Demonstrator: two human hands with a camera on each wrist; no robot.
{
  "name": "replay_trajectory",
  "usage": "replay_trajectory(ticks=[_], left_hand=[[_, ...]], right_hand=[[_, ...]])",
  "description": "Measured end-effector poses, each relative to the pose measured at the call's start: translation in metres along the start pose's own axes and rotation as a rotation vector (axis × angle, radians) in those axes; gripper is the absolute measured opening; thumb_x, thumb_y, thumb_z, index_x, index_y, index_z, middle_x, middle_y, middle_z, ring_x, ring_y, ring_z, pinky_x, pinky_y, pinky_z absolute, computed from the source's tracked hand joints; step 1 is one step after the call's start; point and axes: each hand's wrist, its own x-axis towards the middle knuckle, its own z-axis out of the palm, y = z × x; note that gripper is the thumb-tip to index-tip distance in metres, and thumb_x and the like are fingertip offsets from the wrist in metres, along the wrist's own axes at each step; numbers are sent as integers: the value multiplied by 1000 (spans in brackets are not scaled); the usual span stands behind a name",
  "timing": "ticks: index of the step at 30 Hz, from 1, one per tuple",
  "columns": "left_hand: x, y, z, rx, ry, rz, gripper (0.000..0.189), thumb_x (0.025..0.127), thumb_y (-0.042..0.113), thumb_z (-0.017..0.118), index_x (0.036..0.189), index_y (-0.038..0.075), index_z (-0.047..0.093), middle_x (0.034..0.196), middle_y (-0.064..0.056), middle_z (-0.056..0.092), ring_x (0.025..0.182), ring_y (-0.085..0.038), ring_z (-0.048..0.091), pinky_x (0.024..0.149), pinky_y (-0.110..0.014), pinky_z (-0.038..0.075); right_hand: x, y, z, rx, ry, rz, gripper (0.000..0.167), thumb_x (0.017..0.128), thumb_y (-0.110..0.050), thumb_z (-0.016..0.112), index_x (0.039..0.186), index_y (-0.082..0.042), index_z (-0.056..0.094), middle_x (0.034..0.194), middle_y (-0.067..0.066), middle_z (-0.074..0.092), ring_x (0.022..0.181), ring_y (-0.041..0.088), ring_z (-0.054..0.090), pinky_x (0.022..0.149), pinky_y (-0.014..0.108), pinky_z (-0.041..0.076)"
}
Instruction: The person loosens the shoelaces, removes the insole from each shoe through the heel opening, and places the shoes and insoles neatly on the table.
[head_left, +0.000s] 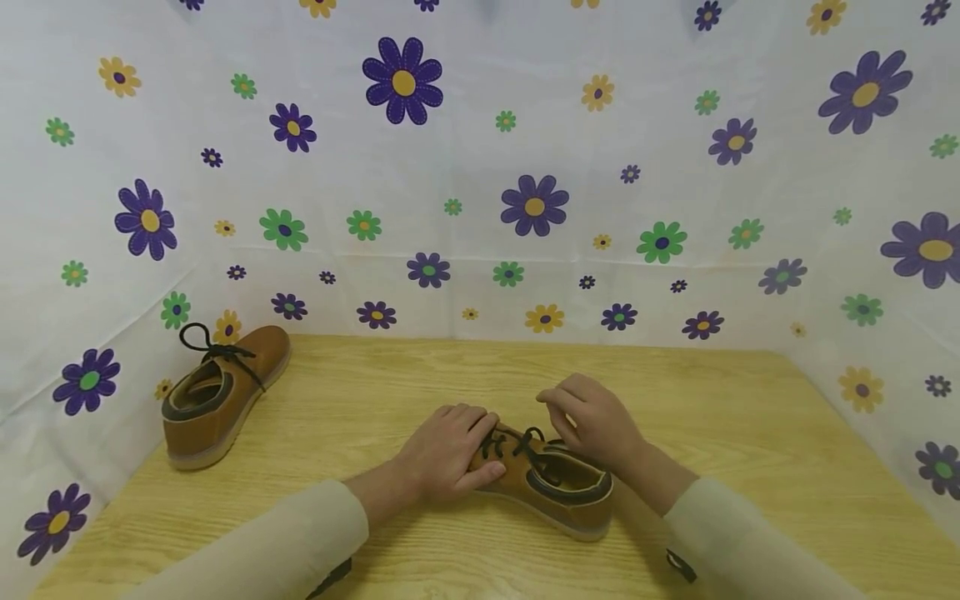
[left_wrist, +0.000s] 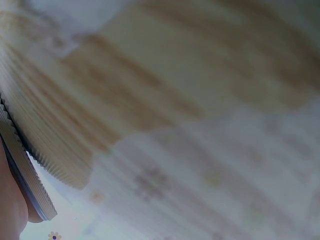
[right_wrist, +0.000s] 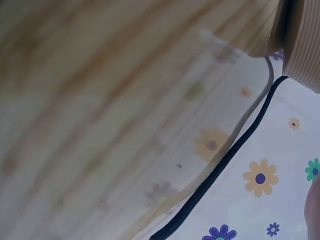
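A brown leather shoe [head_left: 517,479] with black laces lies on the table in the head view, toe to the left, heel to the right. My left hand [head_left: 446,450] grips its toe part, thumb on the near side and fingers over the top. Above the shoe's far side is my right hand [head_left: 600,421], fingers loosely bent, with no lace seen between them. A loop of black shoelace [head_left: 532,435] stands up from the tongue. The right wrist view has a dark shoelace [right_wrist: 235,147] stretching away from the ribbed sole [right_wrist: 302,45]; its far end is out of frame.
A second brown shoe [head_left: 225,396], its black lace tied in a bow, stands at the table's left edge. Flower-printed white cloth [head_left: 450,167] encloses the back and sides of the wood-grain table [head_left: 360,375]. Dark straps [head_left: 680,564] show beneath my sleeves.
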Motion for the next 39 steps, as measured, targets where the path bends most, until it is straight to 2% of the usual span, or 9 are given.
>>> replay_trajectory(ticks=[4,9,13,17,21,24,32,39], left_hand=[[0,0,-1,5,-1,7,70,102,61,33,135,4,56,127,-10,61,116,-25,59,101,-45,47],[0,1,-1,8,15,34,80,102,66,18,135,4,57,127,-10,62,116,-25,60,99,-45,48],[1,3,-1,10,22,52,83,101,67,14,135,5,57,126,-9,62,115,-24,60,98,-45,49],[1,3,1,14,19,49,83,101,67,13,135,6,57,126,-8,62,114,-23,60,98,-44,49],[2,5,1,14,18,54,84,100,67,12,135,6,57,126,-8,62,114,-22,60,98,-43,49],[3,7,2,4,20,67,81,101,67,14,135,7,57,124,-7,62,114,-22,59,97,-42,49],[3,7,3,1,13,65,76,101,65,23,135,6,56,125,-7,62,114,-22,59,98,-42,49],[1,3,1,21,-4,30,74,101,64,28,135,5,57,129,-8,62,118,-22,59,99,-43,48]], right_hand=[[1,0,-1,30,0,-30,28,104,-18,47,100,-7,72,86,2,64,75,15,59,67,28,52],[2,1,-4,104,-55,-50,28,104,-26,50,109,-8,71,94,2,64,85,15,61,76,30,53],[3,2,-6,150,-85,-97,31,103,-31,50,111,-10,71,96,3,61,86,15,58,76,31,51],[6,1,-7,189,-102,-147,24,92,-25,61,108,-12,72,98,4,61,87,16,57,73,31,51],[8,-2,-7,266,-166,-184,28,75,-16,67,102,-13,72,99,4,60,87,15,55,74,30,50],[9,-6,-7,296,-217,-217,25,73,-12,67,98,-14,70,98,2,59,87,14,55,77,29,51],[15,-13,-10,251,-209,-296,10,81,-13,64,90,-14,68,92,0,58,79,13,53,72,28,49],[24,-20,-7,62,-252,-314,16,74,-7,68,88,-13,66,85,-2,57,73,12,51,69,25,47]])
